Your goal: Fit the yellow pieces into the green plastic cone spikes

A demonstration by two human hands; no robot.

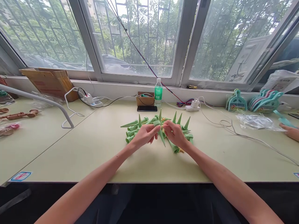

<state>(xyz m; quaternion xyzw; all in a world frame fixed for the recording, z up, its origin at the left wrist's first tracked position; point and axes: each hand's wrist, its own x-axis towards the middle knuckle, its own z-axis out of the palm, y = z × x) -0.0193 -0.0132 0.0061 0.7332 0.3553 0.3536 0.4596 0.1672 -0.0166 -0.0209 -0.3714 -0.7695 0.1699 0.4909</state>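
Note:
Over the middle of the table, my left hand (146,135) is closed, thumb and fingers pinching a green cone (161,138) with a ribbed collar; its tip points down. Close beside it, my right hand (174,133) has its fingers curled together near the collar end. Whatever sits between those fingertips is too small to make out. Around and behind both hands lies a pile of similar green cones (132,133), some standing point up, others on their sides. A few yellow bits show among them.
Behind the pile are a phone (147,108), a small cardboard box (145,99) and a bottle (158,93). White cables (231,127) cross the right side. Teal plastic items (265,101) stand at the far right, near another person's hand (291,132). Wooden pieces (21,115) lie left.

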